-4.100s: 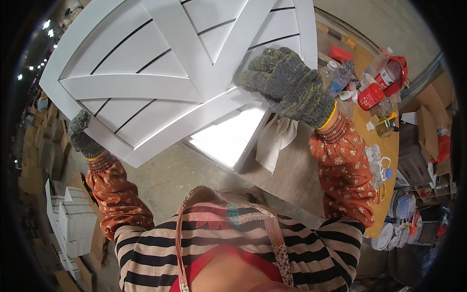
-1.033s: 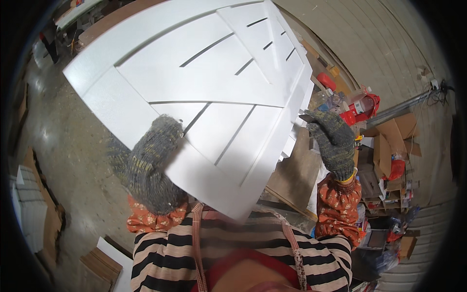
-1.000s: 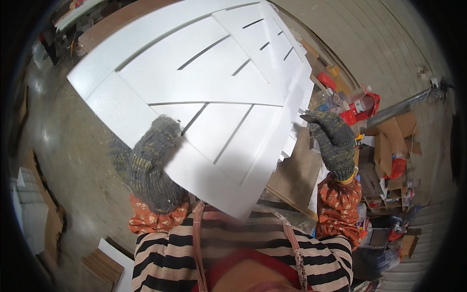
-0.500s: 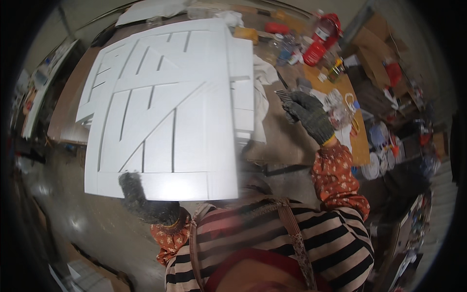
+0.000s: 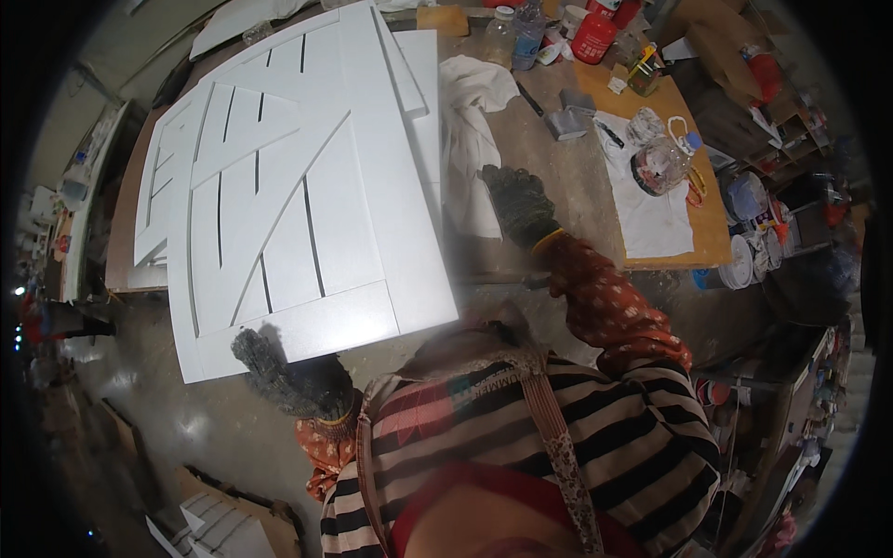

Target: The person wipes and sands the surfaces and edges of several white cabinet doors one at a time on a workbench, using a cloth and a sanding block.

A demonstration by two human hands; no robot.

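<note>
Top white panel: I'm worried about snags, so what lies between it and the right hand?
The head view shows the edge of a lower white panel, then a white cloth, between the top white panel and the right hand.

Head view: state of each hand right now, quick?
Left hand: closed, holding the white grooved panel.
Right hand: near the white cloth; open or closed cannot be told.

Floor [image 5: 149, 372] grey, glossy. Wall [image 5: 139, 42] greyish. Bench [image 5: 79, 232] stands beyond the left edge of the table [image 5: 558, 200], shelves [image 5: 807, 139] beyond its right edge.
</note>
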